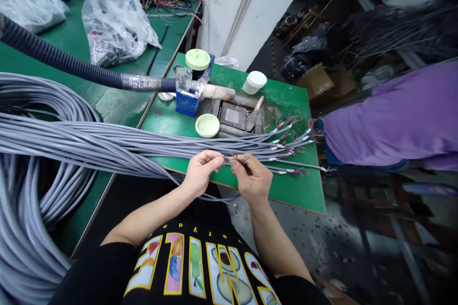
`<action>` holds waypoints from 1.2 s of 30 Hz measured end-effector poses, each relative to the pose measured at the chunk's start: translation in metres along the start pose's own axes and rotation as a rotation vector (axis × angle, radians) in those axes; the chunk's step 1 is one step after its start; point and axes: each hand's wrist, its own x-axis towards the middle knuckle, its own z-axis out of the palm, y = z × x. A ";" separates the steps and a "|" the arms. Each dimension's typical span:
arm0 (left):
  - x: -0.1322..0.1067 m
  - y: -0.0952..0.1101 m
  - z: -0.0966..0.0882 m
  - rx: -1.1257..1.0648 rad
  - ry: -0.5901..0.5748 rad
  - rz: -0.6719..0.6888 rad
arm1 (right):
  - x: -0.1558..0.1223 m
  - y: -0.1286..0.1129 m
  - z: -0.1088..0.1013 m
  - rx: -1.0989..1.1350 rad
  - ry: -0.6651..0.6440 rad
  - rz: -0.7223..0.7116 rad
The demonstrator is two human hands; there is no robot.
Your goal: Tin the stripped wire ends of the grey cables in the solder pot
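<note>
Thin stripped wires (239, 157), dark and red, stick out between the fingertips of my right hand (255, 182), which is closed on them. My left hand (201, 171) is just to the left, thumb and forefinger pinched together near the wire tips. Whatever it pinches is too small to make out. Behind both hands a thick bundle of grey cables (118, 142) runs from left to right across the green bench. Several cable ends (295, 171) fan out at the right, with coloured wires bared beyond white sleeves.
A solder pot (232, 115) with a scraper (255, 113) stands behind the cables. Around it are a pale green lid (207, 125), a white tub (255, 82) and a ribbed hose (89, 69) on a blue box (187, 102). A person in purple (393, 119) is at right.
</note>
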 end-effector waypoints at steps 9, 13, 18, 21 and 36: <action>-0.003 -0.008 0.004 -0.265 0.006 -0.187 | 0.004 0.008 0.015 0.069 0.064 0.016; 0.000 -0.004 0.002 -0.267 0.028 -0.167 | 0.011 0.006 0.019 0.070 0.049 0.016; 0.005 0.007 0.000 -0.338 0.024 -0.127 | 0.019 0.002 0.021 0.084 -0.051 -0.038; 0.006 0.007 0.000 -0.355 0.015 -0.147 | 0.023 -0.001 0.023 0.098 -0.015 -0.035; 0.013 0.013 -0.035 0.670 -0.092 0.497 | 0.103 0.008 0.023 -0.202 -0.345 -0.135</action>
